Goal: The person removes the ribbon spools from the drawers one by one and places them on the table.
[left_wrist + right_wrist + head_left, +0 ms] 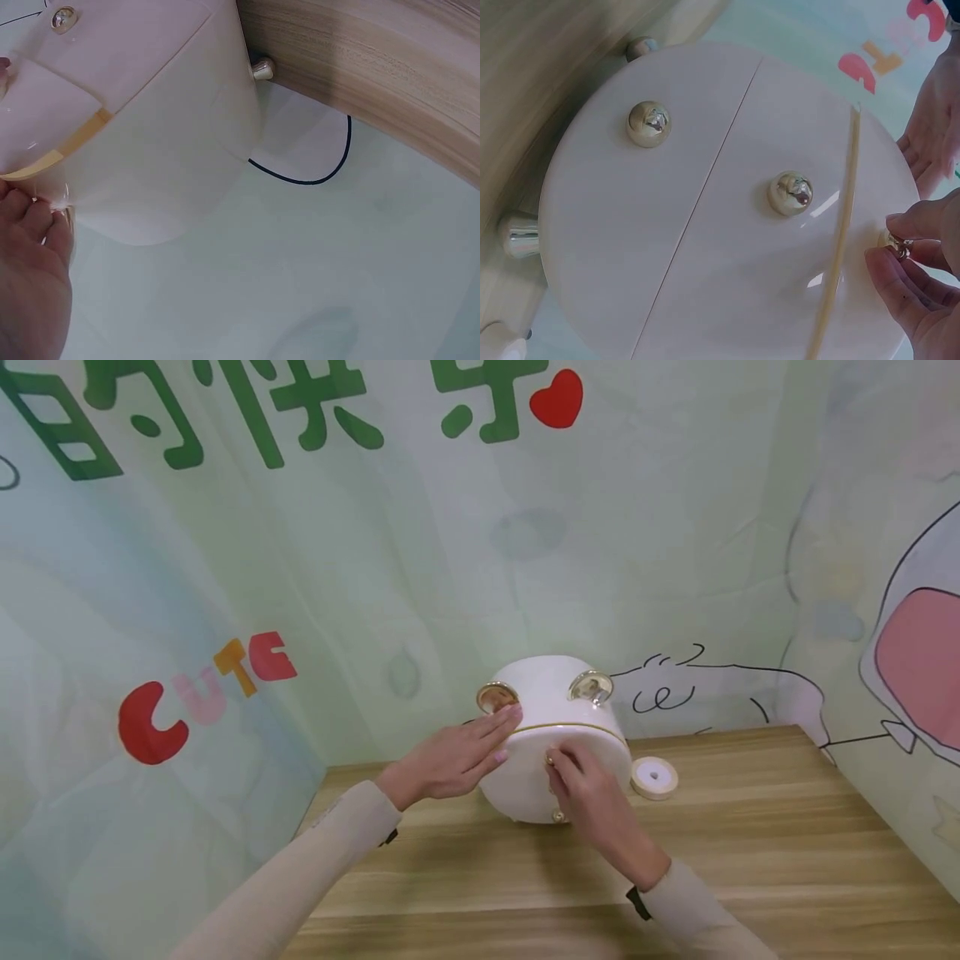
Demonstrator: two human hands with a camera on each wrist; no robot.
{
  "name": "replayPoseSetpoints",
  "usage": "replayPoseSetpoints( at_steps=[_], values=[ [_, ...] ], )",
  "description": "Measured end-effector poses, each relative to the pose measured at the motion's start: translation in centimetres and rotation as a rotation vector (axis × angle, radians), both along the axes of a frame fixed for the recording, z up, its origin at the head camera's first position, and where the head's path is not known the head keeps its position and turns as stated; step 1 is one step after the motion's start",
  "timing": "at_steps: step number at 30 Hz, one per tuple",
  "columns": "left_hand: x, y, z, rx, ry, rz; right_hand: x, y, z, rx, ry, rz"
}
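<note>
A white rounded box [525, 781] stands on the table, with gold trim, two round gold ear-shaped pieces on top and small gold feet. My left hand [457, 756] lies against its upper left, fingers extended beside the left gold ear [497, 695]. Pinched between thumb and fingers of my right hand [596, 797] is a small gold knob [897, 244] on the upper front. Two more gold knobs [790, 193] show lower on the front, with a thin seam between them. A gold strip [840, 247] crosses the front below the pinched knob.
A small white roll [654, 777] lies on the wooden table [750, 860], close to the box's right side. Behind the table hangs a printed cloth [420, 568] with green characters and cartoon figures.
</note>
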State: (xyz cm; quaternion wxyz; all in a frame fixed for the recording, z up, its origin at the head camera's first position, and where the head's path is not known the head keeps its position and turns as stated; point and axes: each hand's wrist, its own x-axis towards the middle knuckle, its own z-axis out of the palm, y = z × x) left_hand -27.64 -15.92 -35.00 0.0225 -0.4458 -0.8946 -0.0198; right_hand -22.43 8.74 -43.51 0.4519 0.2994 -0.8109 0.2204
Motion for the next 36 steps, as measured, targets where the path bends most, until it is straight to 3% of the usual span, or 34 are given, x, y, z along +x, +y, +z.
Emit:
replayPoseSetpoints(
  at_steps=[9,24,30,36],
  values=[
    [0.0,0.0,0.0,-0.007,0.01,0.004,-0.8,-0.2,0.0,-0.01,-0.005,-0.013],
    [0.3,0.1,0.2,-0.012,0.035,-0.007,-0.7,0.0,-0.3,0.009,-0.015,-0.02],
    [0.4,0.0,0.0,-0.011,0.03,0.002,-0.5,0.3,-1.8,0.013,0.031,-0.003],
    [0.2,0.0,-0.1,-0.015,0.036,0.0,-0.7,0.8,-3.7,0.085,0.096,0.035]
  ],
)
